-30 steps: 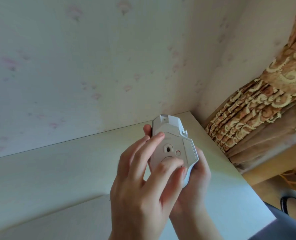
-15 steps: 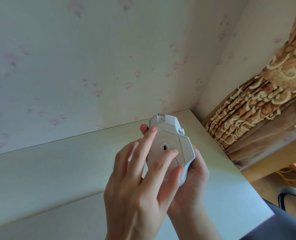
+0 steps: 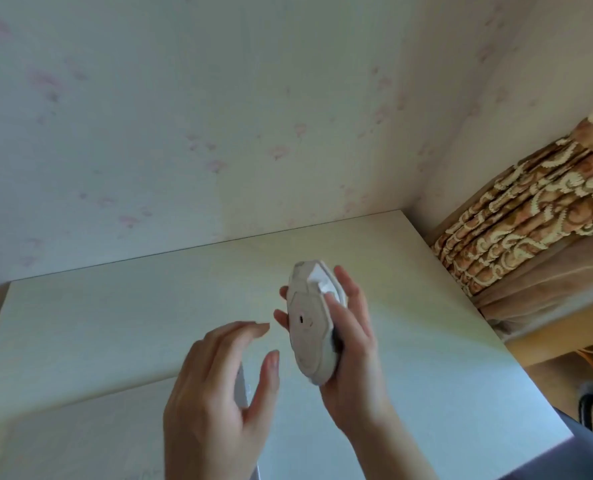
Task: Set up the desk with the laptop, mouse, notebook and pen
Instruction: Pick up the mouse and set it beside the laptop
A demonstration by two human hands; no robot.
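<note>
the right hand [image 3: 354, 362] grips the mouse [image 3: 309, 323] by its sides above the table [image 3: 115, 323]; it is probably light, rigid and slick. the left hand [image 3: 212, 403] has loose fingers, but it is unclear whether it holds anything.

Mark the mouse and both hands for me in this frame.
mouse [image 3: 307, 329]: head view, on its underside.
right hand [image 3: 355, 348]: head view, near the thumb's base.
left hand [image 3: 212, 396]: head view, back of hand.

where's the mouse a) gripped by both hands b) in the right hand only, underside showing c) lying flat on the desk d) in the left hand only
b: the right hand grips the mouse above the desk with its underside turned to the camera, while the left hand hovers beside it with relaxed fingers, not touching it.
</note>
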